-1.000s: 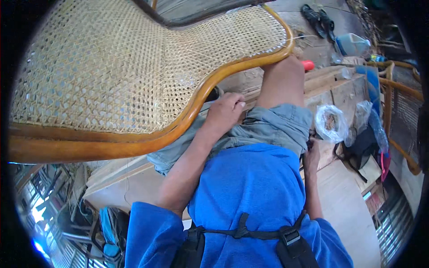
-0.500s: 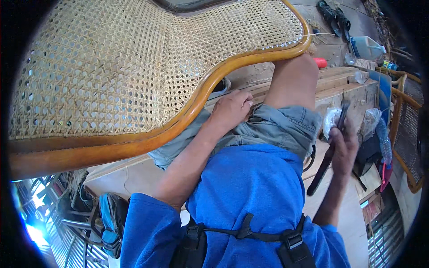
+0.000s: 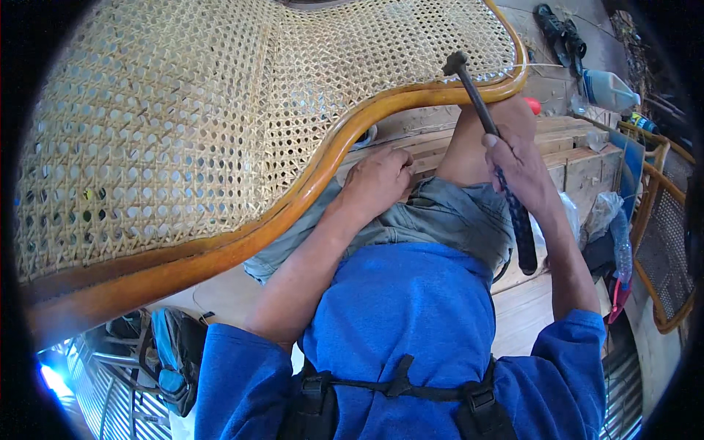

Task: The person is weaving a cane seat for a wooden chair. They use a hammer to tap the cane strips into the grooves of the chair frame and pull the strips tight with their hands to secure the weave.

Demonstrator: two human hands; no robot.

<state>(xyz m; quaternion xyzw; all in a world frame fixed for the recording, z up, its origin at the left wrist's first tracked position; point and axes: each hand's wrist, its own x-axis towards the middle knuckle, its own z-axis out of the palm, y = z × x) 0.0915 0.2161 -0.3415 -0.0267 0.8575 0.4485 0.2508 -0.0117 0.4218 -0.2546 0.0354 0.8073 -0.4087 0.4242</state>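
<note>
My right hand point(image 3: 522, 165) is closed around the dark handle of a hammer point(image 3: 480, 106). The hammer's head is up over the edge of a woven cane panel point(image 3: 169, 139), apart from my fist. Its handle end hangs below my hand. Curled fingers show on my left hand point(image 3: 378, 180), which rests on my lap just beside the curved wooden frame point(image 3: 352, 139) of the cane piece. Whatever those fingers hold, if anything, is hidden. The panel's open weave fills the upper left, bordered by the glossy brown frame.
Wooden planks point(image 3: 587, 165) lie beyond my knee. A plastic jug point(image 3: 609, 89) and dark sandals point(image 3: 559, 33) are at the far right. Nearer are a clear plastic bag point(image 3: 605, 209) and another cane-panelled frame point(image 3: 664, 235). A blue and black backpack point(image 3: 176, 359) stands at lower left.
My right hand has swung up and to the left, carrying the hammer from my right side to over the frame's edge. My left hand has stayed on my lap.
</note>
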